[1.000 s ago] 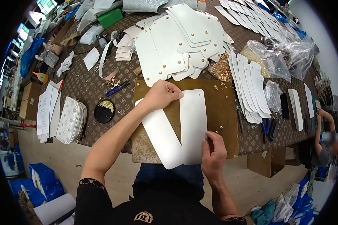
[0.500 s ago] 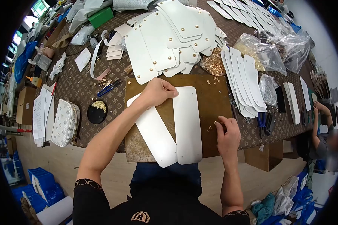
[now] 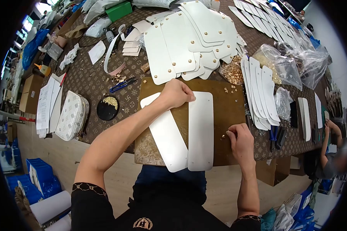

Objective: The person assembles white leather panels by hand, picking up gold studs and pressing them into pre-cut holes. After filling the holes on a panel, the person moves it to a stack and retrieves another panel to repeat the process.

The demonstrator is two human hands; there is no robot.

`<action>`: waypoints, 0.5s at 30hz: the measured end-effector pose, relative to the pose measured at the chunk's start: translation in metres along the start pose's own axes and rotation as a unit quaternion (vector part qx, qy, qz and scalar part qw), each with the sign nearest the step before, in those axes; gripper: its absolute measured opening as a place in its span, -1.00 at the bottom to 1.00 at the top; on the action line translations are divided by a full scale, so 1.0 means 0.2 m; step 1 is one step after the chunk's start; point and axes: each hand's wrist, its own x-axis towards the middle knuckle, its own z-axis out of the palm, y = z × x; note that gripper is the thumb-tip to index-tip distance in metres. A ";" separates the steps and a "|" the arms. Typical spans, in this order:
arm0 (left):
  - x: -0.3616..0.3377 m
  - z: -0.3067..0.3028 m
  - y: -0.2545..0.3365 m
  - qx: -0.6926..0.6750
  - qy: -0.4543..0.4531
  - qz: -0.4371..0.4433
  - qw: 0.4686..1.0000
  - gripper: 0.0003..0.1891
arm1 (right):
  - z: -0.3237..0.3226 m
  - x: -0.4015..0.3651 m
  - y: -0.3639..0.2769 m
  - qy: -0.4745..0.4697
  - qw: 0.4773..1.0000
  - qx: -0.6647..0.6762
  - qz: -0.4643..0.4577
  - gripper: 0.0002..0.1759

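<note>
Right hand point(image 3: 243, 145) withdrawn from panel point(image 3: 201, 133), fingers point(image 3: 233, 135) beside stud point(image 3: 223, 136)

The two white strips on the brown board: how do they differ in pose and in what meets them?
The left strip slants, while the right strip lies nearly straight. The left hand touches the right strip's top corner; the forearm crosses over the left strip. Both have rounded corners.

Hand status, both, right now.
Left hand: fingertips closed on the top corner of the straighter white panel.
Right hand: fingers curled near a gold stud; whether open, shut or holding anything can't be told.
</note>
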 end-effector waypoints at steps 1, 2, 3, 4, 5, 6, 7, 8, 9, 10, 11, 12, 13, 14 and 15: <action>0.00 0.00 0.01 0.006 -0.001 -0.001 1.000 -0.88 | -0.01 0.01 0.00 -0.011 1.000 -0.007 -0.010 -0.89; 0.00 0.00 -0.01 0.008 0.003 0.011 1.000 -0.88 | -0.01 0.02 -0.01 -0.013 1.000 -0.007 -0.016 -0.89; 0.00 0.00 -0.02 0.006 0.006 0.012 1.000 -0.88 | -0.02 0.02 -0.02 -0.030 0.999 -0.009 -0.018 -0.89; 0.00 0.00 -0.02 0.003 0.007 0.017 1.000 -0.87 | -0.03 0.03 -0.02 -0.045 0.999 -0.013 -0.019 -0.89; 0.00 0.00 -0.02 0.001 0.007 0.024 1.000 -0.87 | -0.04 0.03 -0.02 -0.044 0.999 -0.017 -0.020 -0.89; 0.00 0.00 -0.02 -0.002 0.006 0.027 1.000 -0.87 | -0.04 0.04 -0.02 -0.060 0.997 -0.019 -0.038 -0.88; 0.00 0.00 -0.02 0.000 0.004 0.028 1.000 -0.86 | -0.05 0.05 -0.01 -0.075 0.995 -0.020 -0.055 -0.88; 0.00 -0.01 -0.03 0.002 0.002 0.028 1.000 -0.86 | -0.06 0.06 -0.01 -0.074 0.995 -0.025 -0.055 -0.88; 0.00 -0.01 -0.03 0.000 0.001 0.030 1.000 -0.86 | -0.06 0.07 -0.01 -0.087 0.995 -0.014 -0.047 -0.88; 0.00 -0.01 -0.03 -0.006 -0.005 0.018 1.000 -0.85 | -0.07 0.08 -0.02 -0.100 0.994 -0.002 -0.039 -0.88; 0.00 -0.01 -0.03 -0.011 -0.011 0.007 1.000 -0.84 | -0.07 0.11 -0.02 -0.099 0.994 -0.005 -0.038 -0.88; 0.01 -0.02 -0.03 -0.012 -0.011 0.009 1.000 -0.84 | -0.06 0.14 -0.03 -0.087 0.994 0.005 -0.060 -0.87; 0.01 -0.01 -0.04 -0.013 -0.008 0.022 1.000 -0.84 | -0.06 0.18 -0.04 -0.077 0.994 0.015 -0.082 -0.86; 0.01 -0.01 -0.05 -0.013 -0.005 0.034 0.999 -0.83 | -0.06 0.23 -0.08 -0.077 0.994 0.014 -0.082 -0.86; 0.01 -0.01 -0.05 -0.013 -0.006 0.034 0.999 -0.83 | -0.05 0.30 -0.14 -0.104 0.990 0.084 -0.037 -0.87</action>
